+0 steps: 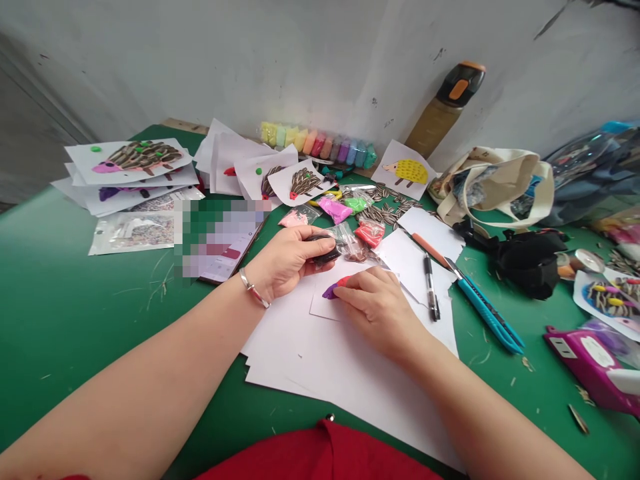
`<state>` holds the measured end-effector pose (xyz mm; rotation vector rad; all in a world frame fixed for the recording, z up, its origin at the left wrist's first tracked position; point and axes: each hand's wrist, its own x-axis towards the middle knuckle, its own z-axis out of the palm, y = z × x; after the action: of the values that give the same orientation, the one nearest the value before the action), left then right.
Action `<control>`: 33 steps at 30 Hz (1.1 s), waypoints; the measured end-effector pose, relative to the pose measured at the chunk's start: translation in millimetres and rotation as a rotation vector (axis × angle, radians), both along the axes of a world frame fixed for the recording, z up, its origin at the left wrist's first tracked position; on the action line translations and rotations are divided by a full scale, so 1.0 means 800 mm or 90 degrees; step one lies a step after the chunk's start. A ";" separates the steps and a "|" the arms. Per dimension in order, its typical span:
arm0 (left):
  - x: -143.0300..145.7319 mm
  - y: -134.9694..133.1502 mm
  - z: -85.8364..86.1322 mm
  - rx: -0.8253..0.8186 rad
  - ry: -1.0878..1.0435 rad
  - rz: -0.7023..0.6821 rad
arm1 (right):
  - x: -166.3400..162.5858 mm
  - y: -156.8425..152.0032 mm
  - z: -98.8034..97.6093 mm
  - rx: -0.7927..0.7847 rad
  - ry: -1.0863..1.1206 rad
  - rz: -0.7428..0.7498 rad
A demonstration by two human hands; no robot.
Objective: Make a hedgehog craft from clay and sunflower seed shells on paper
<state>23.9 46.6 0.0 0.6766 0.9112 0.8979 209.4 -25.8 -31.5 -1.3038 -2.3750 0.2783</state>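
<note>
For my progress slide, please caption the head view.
Left hand holding a black clay packet, right hand touching purple clay on white paper, with sunflower-seed hedgehog pictures behind.

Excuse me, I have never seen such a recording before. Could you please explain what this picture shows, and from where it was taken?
There is no machine here: these are a person's two bare hands. The one picture comes from a camera worn on the head, looking forward and down.

The left hand holds a small clear bag with something black inside. The right hand has its fingertips at a purple and red shape on a white card; whether they grip it is hard to tell.

Under the card lie larger white sheets on a green table. Nearby are a pen, a blue cutter, striped seeds and a yellow hedgehog picture.
</note>
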 end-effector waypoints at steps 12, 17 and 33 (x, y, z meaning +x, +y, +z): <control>0.000 -0.001 0.002 -0.018 -0.008 -0.011 | 0.002 -0.002 0.004 0.003 -0.012 -0.004; -0.001 -0.001 0.000 0.009 -0.003 -0.030 | 0.005 -0.001 0.007 0.007 0.031 -0.024; 0.006 -0.018 0.015 0.060 0.081 -0.200 | 0.009 0.010 0.029 -0.356 0.535 -0.260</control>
<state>28.8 32.2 12.3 0.9379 0.8483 0.6249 216.8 -17.6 -8.0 -1.4628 -1.3300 1.1549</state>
